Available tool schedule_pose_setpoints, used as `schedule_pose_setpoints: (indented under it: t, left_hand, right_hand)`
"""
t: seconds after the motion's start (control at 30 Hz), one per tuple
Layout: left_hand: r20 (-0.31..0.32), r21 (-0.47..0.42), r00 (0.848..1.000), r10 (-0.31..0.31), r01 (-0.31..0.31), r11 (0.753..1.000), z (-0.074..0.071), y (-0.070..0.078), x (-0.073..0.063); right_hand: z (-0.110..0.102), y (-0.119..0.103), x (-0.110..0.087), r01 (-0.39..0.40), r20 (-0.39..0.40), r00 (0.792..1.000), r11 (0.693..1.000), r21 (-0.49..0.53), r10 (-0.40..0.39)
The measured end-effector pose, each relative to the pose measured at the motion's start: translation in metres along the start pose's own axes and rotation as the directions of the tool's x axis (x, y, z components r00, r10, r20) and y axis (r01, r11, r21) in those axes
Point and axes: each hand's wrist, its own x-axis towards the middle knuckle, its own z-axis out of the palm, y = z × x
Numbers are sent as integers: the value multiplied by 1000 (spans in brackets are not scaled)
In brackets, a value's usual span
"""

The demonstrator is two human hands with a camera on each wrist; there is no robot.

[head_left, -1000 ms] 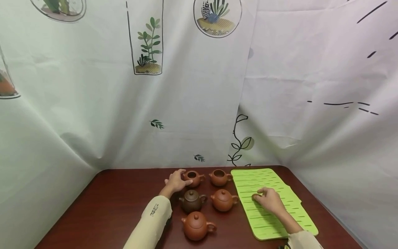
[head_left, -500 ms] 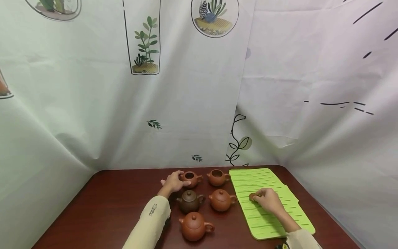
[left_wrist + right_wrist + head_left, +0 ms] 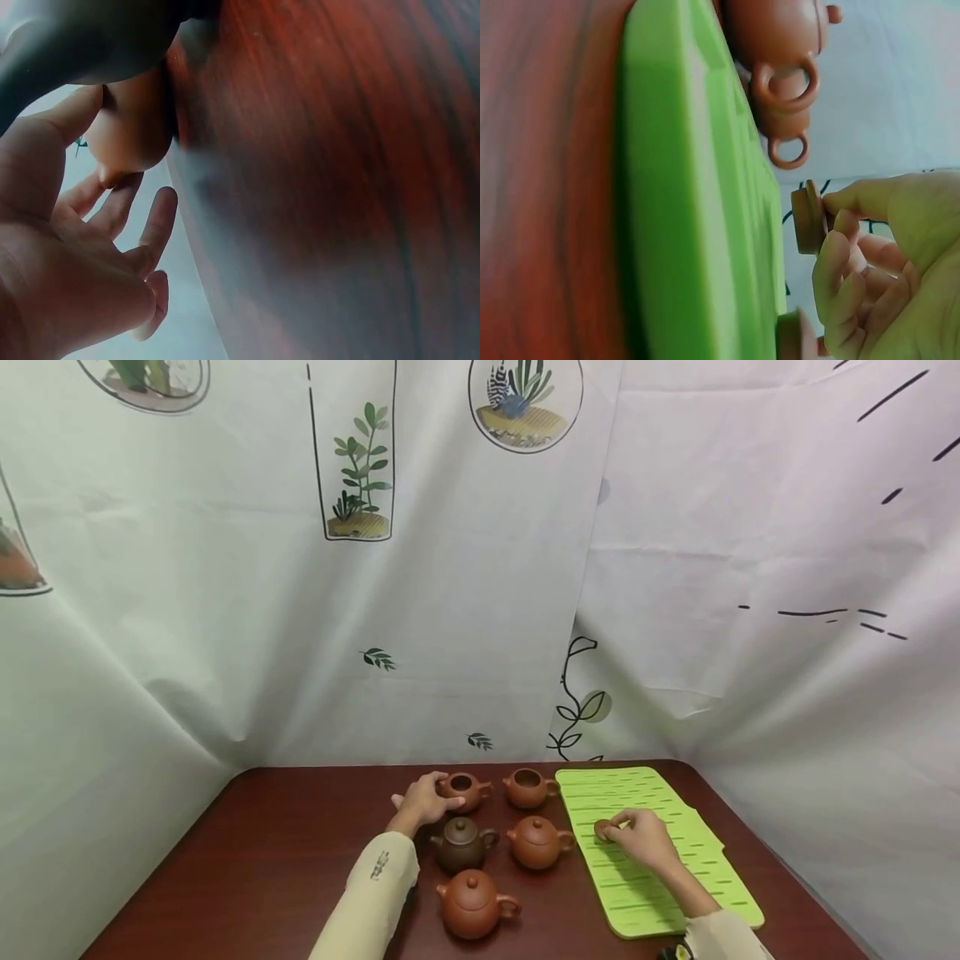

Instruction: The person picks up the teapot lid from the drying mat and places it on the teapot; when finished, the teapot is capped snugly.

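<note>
At the back of the table my left hand [image 3: 422,800] grips a lidless reddish-brown teapot [image 3: 463,790] by its spout side, thumb on the near side. In the left wrist view, fingertips [image 3: 127,187] meet the spout, while the other fingers spread free. My right hand [image 3: 643,839] pinches a small round teapot lid [image 3: 602,831] by its knob over the green mat [image 3: 630,893]. The right wrist view shows this lid [image 3: 807,218] held clear of the mat, its underside facing down. A second lid [image 3: 796,336] lies on the mat under the hand.
Beside the held teapot stands another lidless teapot [image 3: 528,787]. Nearer are a dark brown lidded teapot [image 3: 461,847], a reddish lidded one [image 3: 537,845] and an orange-brown lidded one [image 3: 471,906]. A white printed curtain [image 3: 480,610] hangs behind the table [image 3: 247,860].
My right hand has raised the lid off the mat and brought it slightly left, so more of it shows. My left hand stays at the same teapot.
</note>
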Motion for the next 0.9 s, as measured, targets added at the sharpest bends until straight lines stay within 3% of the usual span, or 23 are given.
schedule_pose_setpoints:
  t: [0.17,0.4,0.6,0.9]
  left_hand:
    - [-2,-15,1000,-9,9,1000,0,1,0]
    - [-4,7,1000,-14,14,1000,4,-2,2]
    - [-17,13,1000,-9,9,1000,3,-1,1]
    - [-6,11,1000,-9,9,1000,4,0,-3]
  right_hand:
    - [2,-12,1,19,-9,1000,999,26,-19]
    - [5,-29,3,18,-13,1000,1000,-13,-18]
    - [10,-39,6,63,-5,998,996,70,-62]
    - [17,-51,8,68,6,998,990,127,-69]
